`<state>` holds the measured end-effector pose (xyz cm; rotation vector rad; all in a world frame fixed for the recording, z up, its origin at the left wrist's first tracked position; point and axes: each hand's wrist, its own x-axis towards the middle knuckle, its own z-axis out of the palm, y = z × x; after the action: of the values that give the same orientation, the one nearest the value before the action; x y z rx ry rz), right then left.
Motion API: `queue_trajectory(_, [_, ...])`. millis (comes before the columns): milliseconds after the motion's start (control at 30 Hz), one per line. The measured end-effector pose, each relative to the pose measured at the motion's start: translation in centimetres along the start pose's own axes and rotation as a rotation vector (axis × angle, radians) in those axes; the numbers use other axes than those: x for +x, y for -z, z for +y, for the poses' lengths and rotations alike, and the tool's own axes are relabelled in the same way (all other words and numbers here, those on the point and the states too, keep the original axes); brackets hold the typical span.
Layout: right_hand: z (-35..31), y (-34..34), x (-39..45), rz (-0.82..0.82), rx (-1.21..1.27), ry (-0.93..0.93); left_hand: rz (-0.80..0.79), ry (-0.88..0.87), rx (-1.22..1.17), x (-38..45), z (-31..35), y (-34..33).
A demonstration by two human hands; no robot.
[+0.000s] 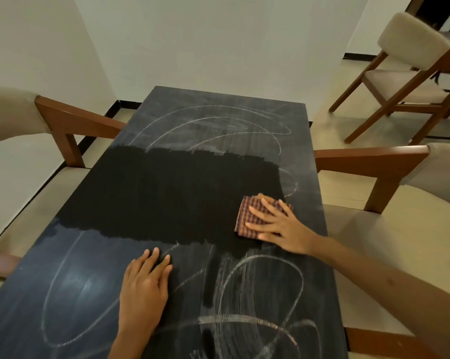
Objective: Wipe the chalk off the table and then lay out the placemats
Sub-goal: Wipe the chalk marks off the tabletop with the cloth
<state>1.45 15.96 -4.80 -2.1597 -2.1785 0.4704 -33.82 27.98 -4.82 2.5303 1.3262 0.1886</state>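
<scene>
Step in hand: wiping chalk from the long dark chalkboard-finish surface [167,193]; judged roughly a third done.

Right hand [278,226]: fingers straight and spread, pressed flat on a folded red-and-tan checked cloth [252,216]. It pins the cloth and does not grip it. The cloth lies near the right edge of the surface, about mid-length, at the right end of a clean black band [172,193] that runs across from the left edge.

Left hand [143,283]: fingers straight and together, lying flat on the surface toward the near end. It holds nothing and appears to serve as a brace.

Remaining chalk: white looping chalk lines [244,288] and grey haze cover the near end. Fainter loops and haze [218,128] cover the far end. A narrow unwiped strip runs along the right edge beside the cloth.

Recommendations:
- Carry each stroke fully out to the right edge, so the strip there is not left.
- Overlap each new pass with the clean band, to avoid streaks between passes.
- Keep pressure even under the whole palm; the smeared chalk near the cloth suggests light pressure only spreads dust.
- Refold to a fresh face once the cloth loads.
- Shift the left hand before wiping the near end; it covers chalked ground.

No placemats are in view.

Brown wooden armchairs with beige upholstery [389,174] stand along both long edges.
</scene>
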Motion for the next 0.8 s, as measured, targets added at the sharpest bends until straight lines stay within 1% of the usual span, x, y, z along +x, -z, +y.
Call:
queue_trajectory(100, [-0.6, -1.0, -2.8, -0.011, -0.013, 0.053, 0.022, 0.004, 0.005, 0.0, 0.0, -0.3])
queue_trajectory(233, [1.4, -0.7, -1.8, -0.022, 0.008, 0.048, 0.071, -0.017, 0.020, -0.1, -0.4, -1.0])
queue_trajectory(333, [5.0, 0.8, 0.8, 0.004, 0.022, -0.068, 0.091, -0.038, 0.008, -0.1, -0.6, -1.2])
queue_trajectory(433, [9.2, 2.8, 4.1, 0.051, 0.066, -0.211, 0.145, -0.047, -0.010, 0.1, -0.7, -1.6])
queue_trajectory(567, [12.1, 4.4, 7.1, 0.065, 0.091, -0.364, 0.184, -0.091, -0.019, 0.2, -0.8, -1.7])
queue_trajectory(667, [12.1, 4.3, 7.4, 0.064, 0.106, -0.395, 0.157, -0.099, 0.009, 0.2, -0.8, -1.6])
queue_trajectory(800, [9.7, 3.5, 3.4, 0.074, 0.131, -0.330, 0.138, -0.086, -0.012, 0.0, -0.5, -1.2])
